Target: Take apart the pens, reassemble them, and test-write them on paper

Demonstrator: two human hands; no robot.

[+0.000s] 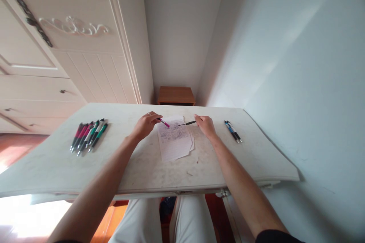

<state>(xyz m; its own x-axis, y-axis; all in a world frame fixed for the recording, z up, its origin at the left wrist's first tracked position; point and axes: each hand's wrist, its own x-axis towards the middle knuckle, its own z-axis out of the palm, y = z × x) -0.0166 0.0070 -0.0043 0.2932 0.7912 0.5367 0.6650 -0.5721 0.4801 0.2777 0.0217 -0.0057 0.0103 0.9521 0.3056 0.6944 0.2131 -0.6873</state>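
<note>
My left hand point(146, 124) is closed on a pink pen barrel point(164, 122), pointed down and right over the scribbled paper point(174, 148). Between the fingers of my right hand point(205, 124) is a black pen part point(190, 123) with a thin dark refill point(181, 125) sticking out towards the left. The tip of the refill is a short distance from the end of the pink barrel, and the two do not touch. Dark scribbles cover the upper part of the paper, whose right edge is torn.
On the left of the white table point(137, 174) lies a bunch of several pink, green, white and black pens point(88, 134). Two blue and black pens point(232, 131) lie at the right. A wall, a white cupboard point(125, 45) and a brown wooden cabinet point(176, 94) stand around.
</note>
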